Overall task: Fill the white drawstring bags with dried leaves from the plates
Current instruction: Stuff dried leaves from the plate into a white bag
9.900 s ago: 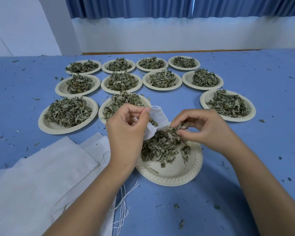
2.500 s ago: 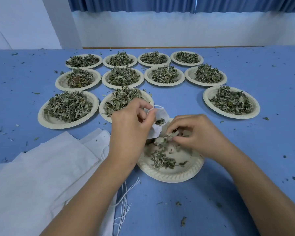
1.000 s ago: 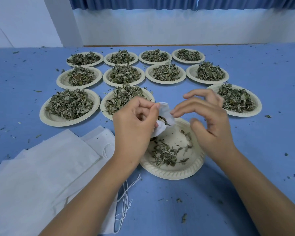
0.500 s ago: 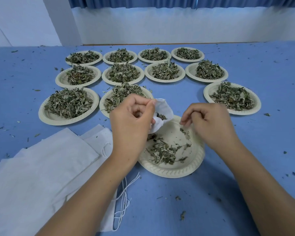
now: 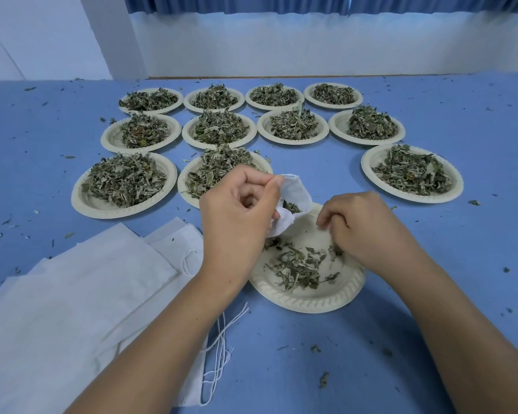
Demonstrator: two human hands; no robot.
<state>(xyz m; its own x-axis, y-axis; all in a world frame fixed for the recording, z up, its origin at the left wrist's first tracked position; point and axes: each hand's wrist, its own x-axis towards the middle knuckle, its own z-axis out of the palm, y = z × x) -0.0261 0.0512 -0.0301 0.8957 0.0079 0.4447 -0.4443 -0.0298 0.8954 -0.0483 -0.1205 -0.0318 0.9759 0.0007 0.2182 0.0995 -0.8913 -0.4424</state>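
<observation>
My left hand [image 5: 237, 216] grips the rim of a small white drawstring bag [image 5: 296, 194] and holds its mouth open over the near paper plate [image 5: 308, 300]. Dark leaves show inside the bag. On that plate lies a thin scatter of dried leaves [image 5: 299, 267]. My right hand [image 5: 362, 225] is down on the plate's right side, fingers curled among the leaves at its edge. Whether they pinch any leaves is hidden by the hand.
Several paper plates heaped with dried leaves [image 5: 123, 183] stand in rows behind, one at the right [image 5: 411, 173]. A stack of flat white bags [image 5: 81, 297] with loose strings [image 5: 219, 354] lies at the near left. Leaf crumbs dot the blue table [image 5: 476, 264].
The near plate's pile has shrunk to a thin scatter. My right hand rose to the bag's mouth a second ago and has come back down to the plate. My left hand kept hold of the bag.
</observation>
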